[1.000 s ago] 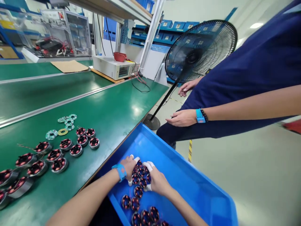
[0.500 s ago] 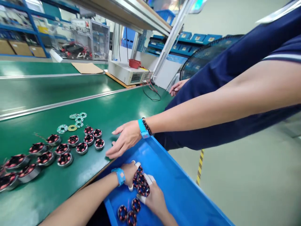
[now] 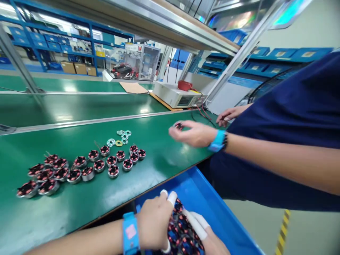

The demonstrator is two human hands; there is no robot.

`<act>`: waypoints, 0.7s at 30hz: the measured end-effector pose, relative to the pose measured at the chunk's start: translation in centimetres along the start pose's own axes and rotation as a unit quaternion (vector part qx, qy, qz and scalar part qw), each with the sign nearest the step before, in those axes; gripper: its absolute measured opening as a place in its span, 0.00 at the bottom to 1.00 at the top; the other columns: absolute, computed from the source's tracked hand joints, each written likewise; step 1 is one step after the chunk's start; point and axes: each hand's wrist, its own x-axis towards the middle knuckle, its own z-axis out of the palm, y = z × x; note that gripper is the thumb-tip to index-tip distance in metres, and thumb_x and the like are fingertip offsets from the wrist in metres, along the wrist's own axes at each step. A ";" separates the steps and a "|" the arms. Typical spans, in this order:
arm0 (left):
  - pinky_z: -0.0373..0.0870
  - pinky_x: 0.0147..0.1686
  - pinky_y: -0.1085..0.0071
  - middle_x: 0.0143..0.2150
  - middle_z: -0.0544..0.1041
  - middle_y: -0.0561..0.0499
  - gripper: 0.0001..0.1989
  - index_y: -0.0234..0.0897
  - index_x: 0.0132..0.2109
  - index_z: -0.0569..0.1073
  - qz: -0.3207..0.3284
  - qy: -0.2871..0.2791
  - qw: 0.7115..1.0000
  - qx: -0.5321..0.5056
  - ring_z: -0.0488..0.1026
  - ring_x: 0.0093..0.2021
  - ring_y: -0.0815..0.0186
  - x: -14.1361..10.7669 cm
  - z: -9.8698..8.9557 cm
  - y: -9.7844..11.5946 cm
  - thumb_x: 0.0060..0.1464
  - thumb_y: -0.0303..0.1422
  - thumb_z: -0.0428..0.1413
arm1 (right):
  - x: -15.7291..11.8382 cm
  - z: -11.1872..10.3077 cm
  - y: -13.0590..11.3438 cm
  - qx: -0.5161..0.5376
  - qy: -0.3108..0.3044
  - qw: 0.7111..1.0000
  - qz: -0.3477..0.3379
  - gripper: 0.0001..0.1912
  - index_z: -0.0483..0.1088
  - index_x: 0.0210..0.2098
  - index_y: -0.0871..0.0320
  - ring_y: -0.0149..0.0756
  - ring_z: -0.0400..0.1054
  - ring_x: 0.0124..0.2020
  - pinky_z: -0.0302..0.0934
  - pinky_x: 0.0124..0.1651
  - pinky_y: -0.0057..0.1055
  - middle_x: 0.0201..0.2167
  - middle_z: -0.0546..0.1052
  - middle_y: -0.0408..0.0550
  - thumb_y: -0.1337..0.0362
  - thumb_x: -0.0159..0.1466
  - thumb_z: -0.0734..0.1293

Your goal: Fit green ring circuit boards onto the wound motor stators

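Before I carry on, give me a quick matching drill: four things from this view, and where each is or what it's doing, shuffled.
1. Left hand
2. Red box
3. Yellow ring
4. Co-worker's banded hand

A. On the pale instrument
B. Holding a small coil above the bench
C. White-tipped fingers against bunched coils
D. Beside green-and-white rings

Pairs: 1-C, 2-A, 3-D, 4-B

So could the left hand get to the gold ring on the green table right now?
Probably not: the left hand is busy holding a bunch of coils with the right hand, and more coils stand between it and the gold ring. Nothing covers the ring, though.
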 end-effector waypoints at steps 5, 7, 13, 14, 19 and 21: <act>0.58 0.58 0.62 0.64 0.54 0.38 0.50 0.36 0.65 0.45 -0.148 0.149 0.977 -0.035 0.60 0.59 0.49 -8.4 -0.8 -4.8 0.34 0.31 0.57 | 6.1 -1.8 -11.1 0.057 -0.119 0.977 -0.169 0.40 0.57 0.58 0.52 0.46 0.66 0.47 0.63 0.49 0.36 0.53 0.66 0.52 0.58 0.46 0.69; 0.60 0.57 0.65 0.62 0.59 0.41 0.48 0.37 0.64 0.47 -0.189 0.198 0.961 -0.037 0.61 0.59 0.50 -11.7 -0.7 -7.5 0.34 0.33 0.56 | 8.3 -2.0 -16.0 0.068 -0.173 0.955 -0.232 0.38 0.58 0.56 0.52 0.43 0.67 0.44 0.63 0.46 0.35 0.49 0.68 0.51 0.56 0.47 0.69; 0.68 0.49 0.65 0.60 0.62 0.41 0.49 0.38 0.64 0.41 -0.349 0.301 0.885 0.058 0.68 0.53 0.52 -18.6 -1.1 -14.2 0.35 0.34 0.56 | 13.0 1.6 -25.0 0.008 -0.176 0.931 -0.321 0.42 0.53 0.59 0.52 0.44 0.68 0.38 0.65 0.38 0.38 0.47 0.67 0.51 0.56 0.47 0.71; 0.68 0.48 0.64 0.61 0.60 0.41 0.49 0.39 0.64 0.38 -0.366 0.317 0.871 0.085 0.68 0.54 0.51 -18.9 -1.4 -14.6 0.38 0.35 0.55 | 13.8 2.3 -25.8 0.000 -0.159 0.932 -0.326 0.43 0.51 0.60 0.52 0.45 0.68 0.39 0.66 0.38 0.39 0.49 0.66 0.52 0.56 0.48 0.71; 0.70 0.43 0.61 0.56 0.63 0.40 0.44 0.39 0.65 0.32 -0.412 0.328 0.833 0.167 0.70 0.50 0.51 -18.7 -3.9 -14.4 0.50 0.41 0.50 | 16.7 3.0 -27.4 -0.014 -0.083 0.941 -0.329 0.45 0.47 0.62 0.54 0.51 0.63 0.49 0.65 0.44 0.46 0.58 0.61 0.55 0.56 0.51 0.71; 0.71 0.40 0.59 0.53 0.66 0.41 0.40 0.40 0.66 0.35 -0.425 0.334 0.818 0.197 0.72 0.46 0.51 -19.2 -4.8 -14.8 0.52 0.43 0.48 | 16.5 1.9 -26.2 -0.001 -0.035 0.945 -0.325 0.43 0.47 0.63 0.55 0.49 0.59 0.55 0.63 0.50 0.45 0.60 0.58 0.54 0.60 0.54 0.70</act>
